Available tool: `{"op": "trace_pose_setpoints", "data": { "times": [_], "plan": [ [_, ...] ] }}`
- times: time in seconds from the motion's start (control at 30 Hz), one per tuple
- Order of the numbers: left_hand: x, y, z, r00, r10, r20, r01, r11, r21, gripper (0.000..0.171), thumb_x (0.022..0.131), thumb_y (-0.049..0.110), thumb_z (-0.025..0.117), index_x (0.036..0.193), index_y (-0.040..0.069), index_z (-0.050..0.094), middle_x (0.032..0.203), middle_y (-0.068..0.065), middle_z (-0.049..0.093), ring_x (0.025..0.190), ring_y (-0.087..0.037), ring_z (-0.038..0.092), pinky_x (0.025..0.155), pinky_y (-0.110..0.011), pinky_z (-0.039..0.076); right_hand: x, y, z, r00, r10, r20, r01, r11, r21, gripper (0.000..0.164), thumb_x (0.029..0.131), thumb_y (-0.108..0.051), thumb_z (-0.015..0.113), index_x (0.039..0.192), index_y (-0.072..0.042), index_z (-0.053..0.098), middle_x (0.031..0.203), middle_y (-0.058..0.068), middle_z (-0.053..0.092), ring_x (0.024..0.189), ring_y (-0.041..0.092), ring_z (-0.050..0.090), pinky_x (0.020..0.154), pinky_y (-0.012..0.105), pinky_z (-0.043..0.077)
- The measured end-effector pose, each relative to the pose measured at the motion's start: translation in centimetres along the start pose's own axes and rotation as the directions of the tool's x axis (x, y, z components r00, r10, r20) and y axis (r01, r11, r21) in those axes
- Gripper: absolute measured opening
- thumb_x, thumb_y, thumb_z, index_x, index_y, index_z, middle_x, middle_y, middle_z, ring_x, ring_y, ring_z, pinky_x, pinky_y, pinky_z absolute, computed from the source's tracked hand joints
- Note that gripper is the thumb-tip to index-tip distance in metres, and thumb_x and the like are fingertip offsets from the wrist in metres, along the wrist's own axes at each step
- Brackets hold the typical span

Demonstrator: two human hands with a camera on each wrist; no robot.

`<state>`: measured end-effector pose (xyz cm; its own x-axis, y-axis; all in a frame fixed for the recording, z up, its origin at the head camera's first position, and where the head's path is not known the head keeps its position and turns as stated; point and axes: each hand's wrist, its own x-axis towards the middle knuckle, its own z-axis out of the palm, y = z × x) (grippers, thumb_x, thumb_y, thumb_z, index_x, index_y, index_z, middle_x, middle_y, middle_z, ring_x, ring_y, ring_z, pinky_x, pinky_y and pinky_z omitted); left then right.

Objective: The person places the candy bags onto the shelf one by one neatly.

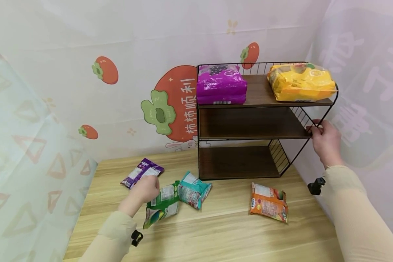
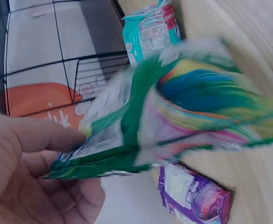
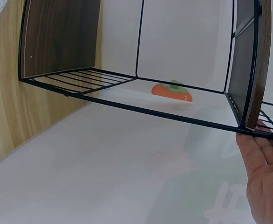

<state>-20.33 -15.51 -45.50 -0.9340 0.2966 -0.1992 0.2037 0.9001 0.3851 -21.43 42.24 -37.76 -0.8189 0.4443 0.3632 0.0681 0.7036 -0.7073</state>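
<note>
My left hand pinches one edge of a green snack bag between thumb and fingers. The left wrist view shows the bag tilted and somewhat blurred, with a colourful swirl printed on it. At the right, my right hand holds the black wire side of a three-tier shelf rack at the middle tier. In the right wrist view, thumb and fingers close round that wire beside the brown board. A purple bag and a yellow bag sit on the top tier.
A teal bag lies on the wooden table just right of the green one. A smaller purple bag is behind the left hand, and an orange bag lies before the rack. Printed cloth walls surround the table.
</note>
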Motion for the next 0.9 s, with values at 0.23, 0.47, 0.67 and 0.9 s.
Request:
{"op": "trace_pose_setpoints", "data": {
  "times": [0.23, 0.47, 0.67, 0.9],
  "plan": [
    [-0.6, 2.8, 1.3, 0.99, -0.052, -0.131, 0.058, 0.997, 0.045, 0.021, 0.082, -0.001, 0.059, 0.07, 0.012, 0.046, 0.061, 0.0, 0.04, 0.054, -0.017, 0.039, 0.045, -0.032, 0.033, 0.0, 0.2, 0.0, 1.0, 0.007, 0.029, -0.005, 0.999, -0.047, 0.039, 0.107, -0.016, 0.043, 0.137, 0.003, 0.057, 0.118, 0.024, 0.071, 0.07, -0.012, 0.049, 0.054, 0.015, 0.038],
    [-0.9, 6.0, 3.9, 0.975, 0.088, -0.206, -0.067, 0.992, 0.109, 0.009, 0.08, 0.001, 0.068, 0.08, 0.005, 0.059, 0.07, -0.007, 0.06, 0.056, -0.021, 0.055, 0.048, -0.04, 0.049, -0.1, 0.4, 0.0, 0.999, 0.015, 0.035, -0.014, 0.998, -0.054, 0.04, 0.107, -0.017, 0.041, 0.139, 0.003, 0.056, 0.122, 0.027, 0.069, 0.07, -0.011, 0.048, 0.055, 0.015, 0.038],
    [-0.9, 7.9, 6.7, 0.958, 0.172, -0.229, -0.132, 0.975, 0.179, 0.011, 0.081, 0.0, 0.07, 0.086, 0.005, 0.062, 0.072, -0.006, 0.061, 0.054, -0.019, 0.055, 0.043, -0.034, 0.045, -0.1, 0.5, 0.0, 1.0, 0.006, 0.025, -0.005, 0.999, -0.039, 0.039, 0.107, -0.016, 0.043, 0.137, 0.003, 0.057, 0.113, 0.019, 0.073, 0.069, -0.011, 0.05, 0.054, 0.015, 0.039],
    [-1.3, 8.6, 10.1, 0.916, 0.298, -0.27, -0.195, 0.917, 0.348, 0.014, 0.083, 0.009, 0.076, 0.097, 0.008, 0.072, 0.081, -0.005, 0.066, 0.063, -0.022, 0.065, 0.043, -0.036, 0.049, 0.0, 0.2, 0.1, 1.0, 0.007, 0.026, -0.006, 1.0, -0.025, 0.038, 0.107, -0.015, 0.043, 0.137, 0.003, 0.057, 0.11, 0.015, 0.074, 0.071, -0.013, 0.051, 0.056, 0.013, 0.039]
  ]
}}
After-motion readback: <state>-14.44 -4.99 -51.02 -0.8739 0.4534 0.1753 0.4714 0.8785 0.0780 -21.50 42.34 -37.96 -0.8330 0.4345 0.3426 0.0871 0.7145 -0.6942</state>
